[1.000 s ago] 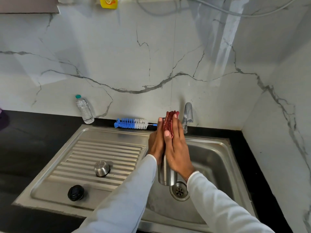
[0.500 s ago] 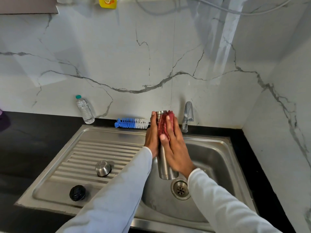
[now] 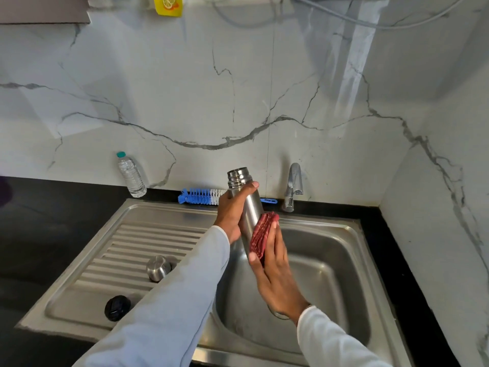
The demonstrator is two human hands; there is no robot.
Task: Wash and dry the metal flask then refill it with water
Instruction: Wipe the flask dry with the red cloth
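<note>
The metal flask [image 3: 248, 205] stands upright over the sink basin [image 3: 330, 260], its open threaded neck at the top. My left hand [image 3: 231, 210] grips its upper body from the left. My right hand [image 3: 275, 271] presses a folded red cloth [image 3: 262, 234] against the flask's right side, low on the body. The flask's lower end is hidden behind my hands. Its steel cap [image 3: 158, 268] and a black inner stopper [image 3: 117, 308] lie on the ribbed drainboard [image 3: 137, 242].
A tap [image 3: 293, 188] stands behind the basin, to the right of the flask. A blue and white bottle brush [image 3: 201, 196] lies along the sink's back edge. A clear plastic water bottle [image 3: 131, 174] stands on the black counter [image 3: 39, 221] at the left.
My right hand has slid the red cloth down from the flask's neck to its lower body. The neck now shows bare. The flask sits slightly higher and my left hand still holds it.
</note>
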